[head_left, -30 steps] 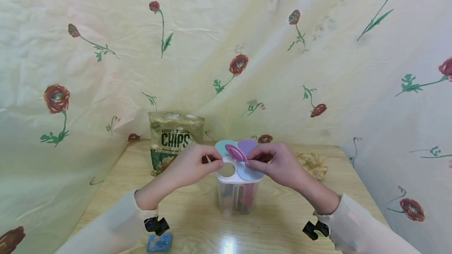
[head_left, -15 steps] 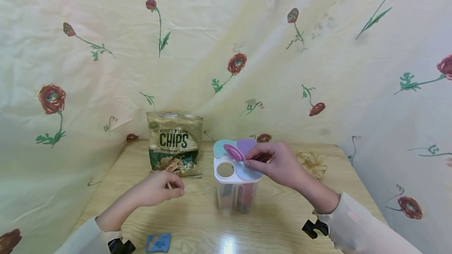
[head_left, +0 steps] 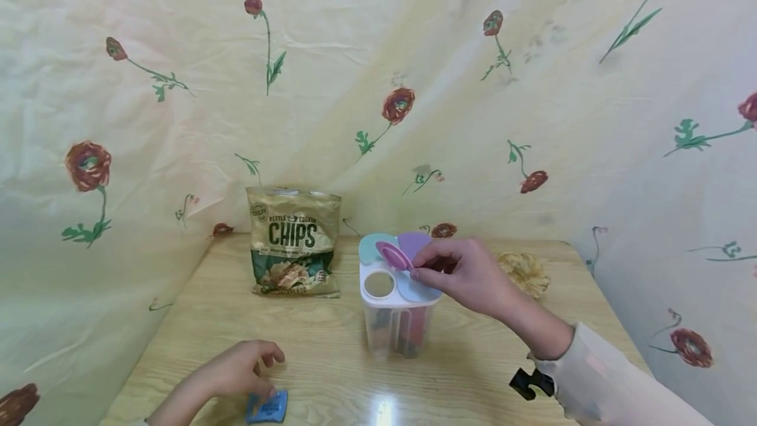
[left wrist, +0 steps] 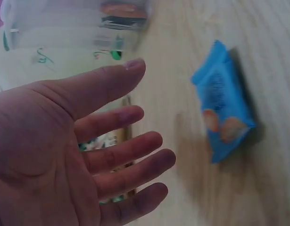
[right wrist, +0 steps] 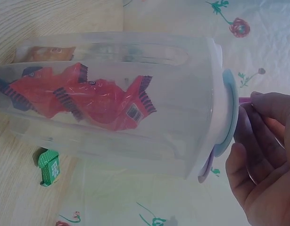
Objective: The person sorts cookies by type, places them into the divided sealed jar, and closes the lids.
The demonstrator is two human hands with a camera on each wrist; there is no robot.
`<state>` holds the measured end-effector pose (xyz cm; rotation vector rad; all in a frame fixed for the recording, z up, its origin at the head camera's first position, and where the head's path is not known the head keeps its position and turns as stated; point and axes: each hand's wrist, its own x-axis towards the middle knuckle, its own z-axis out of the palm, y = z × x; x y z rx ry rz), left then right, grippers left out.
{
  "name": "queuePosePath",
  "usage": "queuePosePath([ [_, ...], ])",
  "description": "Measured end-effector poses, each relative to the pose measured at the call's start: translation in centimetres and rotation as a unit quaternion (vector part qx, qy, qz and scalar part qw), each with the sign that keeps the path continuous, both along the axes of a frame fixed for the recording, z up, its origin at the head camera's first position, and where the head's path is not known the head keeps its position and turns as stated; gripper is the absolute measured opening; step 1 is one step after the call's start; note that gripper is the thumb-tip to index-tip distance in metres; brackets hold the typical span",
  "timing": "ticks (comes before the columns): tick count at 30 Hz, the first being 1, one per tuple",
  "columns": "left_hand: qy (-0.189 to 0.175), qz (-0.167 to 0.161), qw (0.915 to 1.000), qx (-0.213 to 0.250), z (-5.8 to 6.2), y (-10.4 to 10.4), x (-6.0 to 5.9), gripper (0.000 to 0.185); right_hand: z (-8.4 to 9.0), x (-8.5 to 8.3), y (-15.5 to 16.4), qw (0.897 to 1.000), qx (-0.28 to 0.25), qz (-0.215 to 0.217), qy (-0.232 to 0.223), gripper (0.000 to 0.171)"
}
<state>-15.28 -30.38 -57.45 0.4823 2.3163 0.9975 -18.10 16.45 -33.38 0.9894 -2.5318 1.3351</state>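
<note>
My right hand (head_left: 467, 276) pinches the pink flap (head_left: 393, 256) up, exposing the container (head_left: 397, 321) opening; my left hand (head_left: 236, 368), fingers loose, hovers over the blue packet (head_left: 269, 407) on the desk (head_left: 331, 347)

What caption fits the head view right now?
Right hand holds up the pink flap on the clear container; left hand reaches over the blue packet.

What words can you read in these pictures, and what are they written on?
"KETTLE COOKED CHIPS": on the gold chips bag at the back of the table.
Round badge and small print on that bag: too small to read.
Blue packet by the left hand: print too blurred to read.
Red packets inside the clear container: label too blurred to read.
</note>
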Motion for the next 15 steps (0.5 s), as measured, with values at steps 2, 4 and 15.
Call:
queuePosePath([
  [2, -0.005, -0.002, 1.0000, 0.001, -2.0, -0.7, -0.2, 0.055, 0.0, 0.0, 0.0, 1.000, 0.000, 0.001, 0.002, 0.009],
  [4, -0.018, 0.003, 0.9998, -0.005, -2.7, -0.7, -0.1, 0.054, 0.0, 0.1, 0.0, 1.000, -0.001, 0.001, 0.004, 0.009],
  [15, -0.001, 0.024, 0.9984, -0.051, 4.8, 3.7, 3.1, 0.040, 0.1, 0.2, -0.1, 1.000, 0.006, -0.007, 0.010, 0.009],
])
